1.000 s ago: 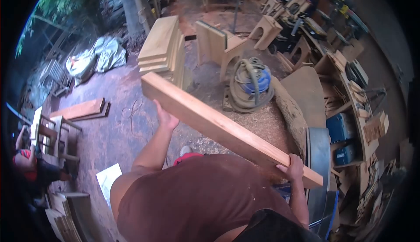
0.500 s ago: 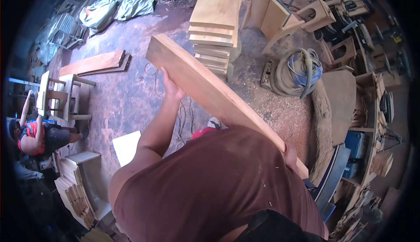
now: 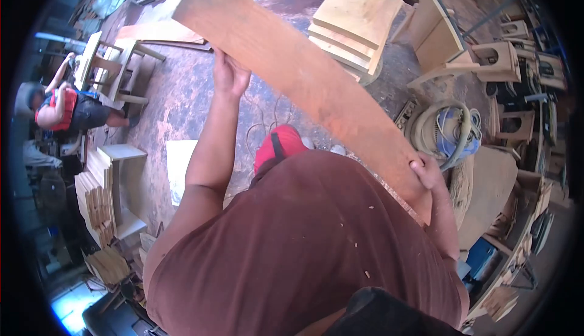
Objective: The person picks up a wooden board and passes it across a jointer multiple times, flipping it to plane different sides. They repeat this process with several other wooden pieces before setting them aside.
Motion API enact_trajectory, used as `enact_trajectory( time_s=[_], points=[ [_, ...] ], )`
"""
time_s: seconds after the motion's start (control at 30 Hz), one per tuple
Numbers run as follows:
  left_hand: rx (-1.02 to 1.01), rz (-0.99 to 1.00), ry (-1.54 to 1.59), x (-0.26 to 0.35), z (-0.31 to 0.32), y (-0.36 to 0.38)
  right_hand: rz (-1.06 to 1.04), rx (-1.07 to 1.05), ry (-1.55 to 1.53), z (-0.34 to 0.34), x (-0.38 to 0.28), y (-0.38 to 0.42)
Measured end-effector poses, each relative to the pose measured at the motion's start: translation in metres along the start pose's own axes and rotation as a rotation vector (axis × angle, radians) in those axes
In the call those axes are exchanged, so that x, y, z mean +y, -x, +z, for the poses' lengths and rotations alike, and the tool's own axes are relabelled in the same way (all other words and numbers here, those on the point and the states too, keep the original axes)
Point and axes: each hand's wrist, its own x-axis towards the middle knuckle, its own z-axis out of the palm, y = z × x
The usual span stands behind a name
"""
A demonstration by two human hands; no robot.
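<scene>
A long wooden board [image 3: 304,83] slants across my front, its broad face turned up toward me. Its far end is at the upper left, its near end beside my body at the right. My left hand [image 3: 231,76] holds the lower edge near the far end, with part of the fingers hidden under the wood. Near the other end, my right hand [image 3: 427,172] grips the board, thumb on the broad face and the other fingers out of sight behind it. Beyond the board stands a stack of pale planks [image 3: 359,17].
A shop vacuum with a coiled hose [image 3: 447,130] sits at the right, near wooden shelving [image 3: 517,214]. At the left a co-worker [image 3: 67,108] stands by a small wooden table [image 3: 112,71]. Cut boards [image 3: 97,193] are piled at the lower left; a white sheet [image 3: 180,169] lies on the floor.
The board has rolled so its broad face shows instead of its narrow edge, and its far end is higher in view. My right hand has come into fuller view. My view has shifted.
</scene>
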Motion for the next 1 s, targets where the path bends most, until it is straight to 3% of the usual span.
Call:
enact_trajectory(
  time_s=[0.03,0.1,0.13,0.2,0.3,0.47,0.53,0.6,0.63,0.77,0.8,0.87,1.0],
  points=[
    [0.009,0.014,0.001,0.012,0.002,-0.008,-0.063,-0.048,-0.05,-0.014,-0.012,-0.012],
    [-0.231,0.015,0.015,0.031,0.002,-0.029,-0.055,-0.104,-0.059,-0.037,-0.025,-0.028],
    [-0.244,0.032,0.023,0.038,-0.001,-0.044,-0.041,-0.145,-0.081,-0.048,-0.036,-0.041],
    [-0.389,-0.085,-0.057,0.05,-0.013,-0.07,-0.066,-0.2,-0.084,-0.061,-0.063,-0.054],
    [-0.39,-0.052,-0.284,0.064,-0.02,-0.114,0.031,-0.221,-0.043,-0.064,-0.107,-0.076],
    [-0.358,-0.102,-0.19,0.062,-0.101,-0.23,0.275,-0.276,0.169,-0.051,-0.199,-0.126],
    [-0.319,-0.127,-0.126,0.057,-0.153,-0.296,0.269,-0.209,0.082,-0.035,-0.258,-0.158],
    [-0.342,-0.259,-0.08,0.078,-0.151,-0.34,0.388,-0.405,0.166,-0.036,-0.311,-0.188],
    [-0.351,-0.273,-0.062,0.085,-0.156,-0.364,0.375,-0.267,0.164,-0.027,-0.34,-0.194],
    [-0.377,-0.496,-0.193,0.088,-0.159,-0.447,0.409,-0.331,0.056,-0.018,-0.405,-0.235],
    [-0.383,-0.547,-0.19,0.078,-0.154,-0.46,0.426,-0.314,0.037,-0.015,-0.416,-0.241],
    [-0.596,-0.679,-0.188,0.037,-0.161,-0.49,0.526,-0.254,-0.036,-0.014,-0.434,-0.252],
    [-0.694,-0.868,-0.069,-0.019,-0.097,-0.517,0.569,-0.008,-0.028,-0.016,-0.442,-0.254]
  ],
)
